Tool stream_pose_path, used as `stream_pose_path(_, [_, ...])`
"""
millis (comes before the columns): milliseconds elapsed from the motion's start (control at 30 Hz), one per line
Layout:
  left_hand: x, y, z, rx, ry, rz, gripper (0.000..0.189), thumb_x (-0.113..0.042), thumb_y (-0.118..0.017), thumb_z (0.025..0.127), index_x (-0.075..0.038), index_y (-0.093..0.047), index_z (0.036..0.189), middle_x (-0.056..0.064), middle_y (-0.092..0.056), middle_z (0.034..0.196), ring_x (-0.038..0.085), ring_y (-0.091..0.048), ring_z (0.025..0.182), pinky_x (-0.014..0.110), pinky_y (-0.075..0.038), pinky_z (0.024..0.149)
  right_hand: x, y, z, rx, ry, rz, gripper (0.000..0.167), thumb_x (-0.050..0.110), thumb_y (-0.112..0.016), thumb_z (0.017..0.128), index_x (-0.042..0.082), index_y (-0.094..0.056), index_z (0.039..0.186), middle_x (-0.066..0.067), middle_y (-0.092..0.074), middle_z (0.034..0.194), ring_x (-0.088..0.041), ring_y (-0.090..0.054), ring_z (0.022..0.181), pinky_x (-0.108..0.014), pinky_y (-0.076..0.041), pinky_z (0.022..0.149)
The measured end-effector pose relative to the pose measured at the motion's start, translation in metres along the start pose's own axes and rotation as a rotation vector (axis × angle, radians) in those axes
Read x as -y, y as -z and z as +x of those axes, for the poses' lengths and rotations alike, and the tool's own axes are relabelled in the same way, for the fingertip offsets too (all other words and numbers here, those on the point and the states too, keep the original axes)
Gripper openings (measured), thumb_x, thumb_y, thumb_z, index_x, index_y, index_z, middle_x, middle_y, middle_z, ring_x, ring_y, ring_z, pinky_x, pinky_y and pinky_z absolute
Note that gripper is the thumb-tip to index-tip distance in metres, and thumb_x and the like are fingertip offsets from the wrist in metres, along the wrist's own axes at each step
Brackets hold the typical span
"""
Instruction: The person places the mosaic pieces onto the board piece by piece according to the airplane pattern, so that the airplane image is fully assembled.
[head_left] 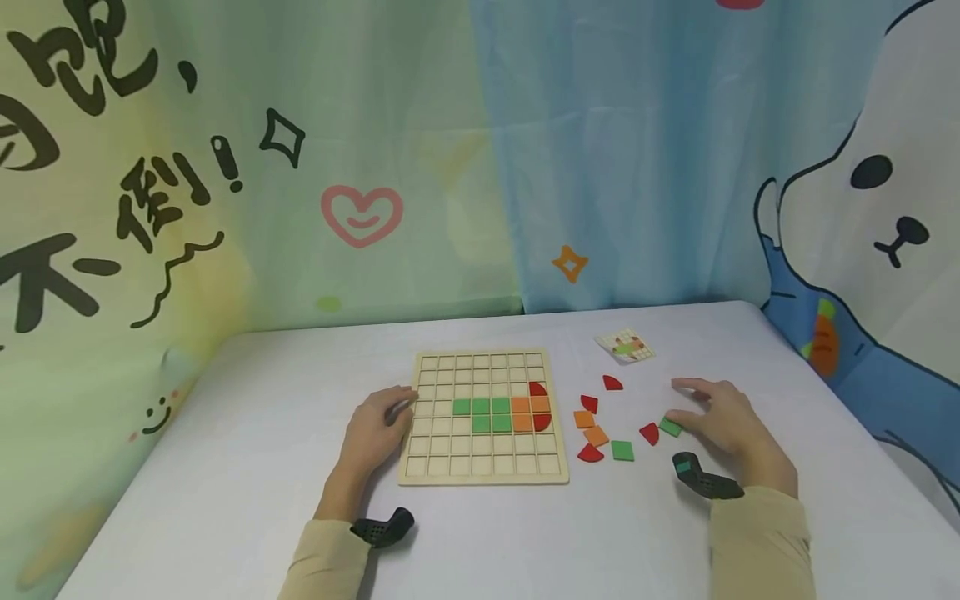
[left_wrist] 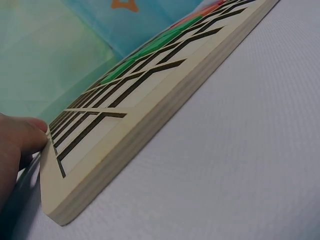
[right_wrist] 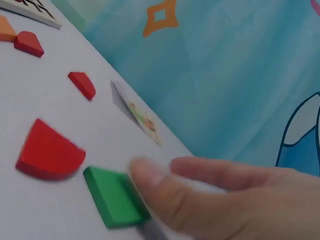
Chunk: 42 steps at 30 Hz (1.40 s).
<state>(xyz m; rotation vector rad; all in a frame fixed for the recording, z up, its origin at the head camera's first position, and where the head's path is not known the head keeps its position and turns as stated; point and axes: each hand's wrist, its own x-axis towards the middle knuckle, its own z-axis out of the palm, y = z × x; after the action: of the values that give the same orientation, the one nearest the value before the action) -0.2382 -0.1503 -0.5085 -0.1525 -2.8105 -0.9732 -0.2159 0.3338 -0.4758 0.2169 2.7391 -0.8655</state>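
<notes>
A wooden grid board (head_left: 438, 467) lies flat on the table, holding several green squares (head_left: 481, 407), several orange squares (head_left: 521, 422) and two red quarter-circle pieces (head_left: 537, 388). My left hand (head_left: 377, 429) touches the board's left edge, fingers bent loosely there; in the left wrist view a fingertip (left_wrist: 37, 135) meets the rim. Off to the right, my right hand (head_left: 722, 417) is spread, with thumb and forefinger apart. Its thumb is right by a loose green square (right_wrist: 112, 197), which lies beside a red quarter-circle piece (right_wrist: 50, 150).
Between board and right hand lie loose orange squares (head_left: 584, 419), red pieces (head_left: 612, 382) and another green square (head_left: 622, 451). A small pattern card (head_left: 626, 346), partly raised, is behind them. A printed curtain (head_left: 420, 275) hangs behind the white table (head_left: 262, 433).
</notes>
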Motion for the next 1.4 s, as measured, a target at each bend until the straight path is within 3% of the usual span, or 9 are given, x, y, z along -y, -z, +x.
stream_pose_path(233, [0.000, 0.000, 0.000, -0.012, -0.001, 0.008, 0.033, -0.023, -0.058, 0.089, -0.016, -0.065, 0.121, 0.006, -0.058, 0.134, 0.029, -0.048, 0.131, 0.049, -0.036, 0.112, 0.003, 0.006, -0.004, 0.067, 0.013, -0.016, 0.070, 0.051, -0.075, 0.073, 0.014, -0.053, 0.128, -0.033, -0.032, 0.133, -0.049, -0.030, 0.117, -0.069, -0.038, 0.089])
stream_pose_path(433, [0.000, 0.000, 0.000, -0.026, -0.004, 0.008, 0.032, -0.022, -0.059, 0.089, -0.015, -0.066, 0.120, 0.005, -0.059, 0.133, 0.028, -0.048, 0.130, 0.048, -0.036, 0.112, 0.009, 0.000, 0.004, 0.018, 0.056, 0.003, 0.052, 0.039, -0.071, 0.082, 0.010, -0.059, 0.124, -0.031, -0.036, 0.136, -0.049, -0.028, 0.123, -0.071, -0.031, 0.099])
stream_pose_path(767, [-0.002, 0.000, 0.002, -0.005, 0.000, 0.020, 0.031, -0.022, -0.058, 0.090, -0.016, -0.066, 0.119, 0.004, -0.059, 0.133, 0.026, -0.047, 0.131, 0.047, -0.035, 0.113, 0.007, -0.005, 0.008, -0.001, 0.029, 0.024, 0.056, 0.034, -0.069, 0.086, 0.009, -0.053, 0.133, -0.030, -0.036, 0.140, -0.050, -0.025, 0.129, -0.071, -0.026, 0.104])
stream_pose_path(1133, [-0.004, -0.003, 0.002, 0.000, 0.017, 0.028, 0.032, -0.023, -0.059, 0.090, -0.018, -0.065, 0.120, 0.003, -0.058, 0.134, 0.026, -0.047, 0.132, 0.046, -0.034, 0.113, 0.008, -0.007, 0.011, -0.035, -0.007, 0.014, 0.053, 0.031, -0.069, 0.086, 0.005, -0.055, 0.130, -0.031, -0.038, 0.138, -0.049, -0.029, 0.126, -0.068, -0.030, 0.103])
stream_pose_path(1400, [-0.004, -0.001, 0.000, 0.006, 0.046, 0.042, 0.033, -0.026, -0.058, 0.090, -0.019, -0.064, 0.122, 0.003, -0.057, 0.135, 0.026, -0.046, 0.133, 0.047, -0.034, 0.114, 0.026, -0.012, 0.013, -0.056, 0.027, 0.037, 0.052, 0.033, -0.069, 0.086, 0.009, -0.056, 0.130, -0.027, -0.042, 0.135, -0.046, -0.036, 0.123, -0.065, -0.038, 0.100])
